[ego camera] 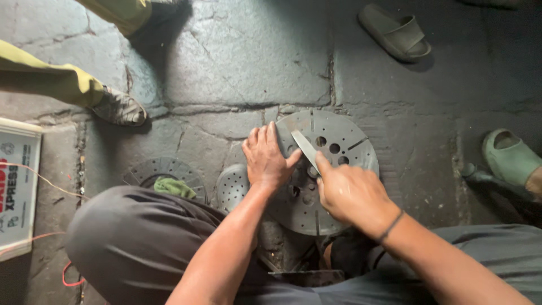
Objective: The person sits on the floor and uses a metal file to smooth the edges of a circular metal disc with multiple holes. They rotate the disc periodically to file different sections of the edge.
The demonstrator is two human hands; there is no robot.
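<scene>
A round grey metal clutch disc (344, 141) with holes and radial slots lies on the stone floor between my knees. My left hand (265, 158) rests flat on its left edge, fingers spread over the rim. My right hand (350, 192) grips a flat metal blade (305, 146), whose tip points up and left over the disc's middle. The disc's hub is partly hidden under my hands.
A second, darker ringed disc (164, 169) with a green rag (175, 187) lies at left, and a small perforated plate (232, 186) sits beside my left wrist. Another person's sandalled foot (119, 107) is upper left. Loose sandals (395, 33) (508, 158), a printed box (17, 186) and orange wire (39, 178) surround me.
</scene>
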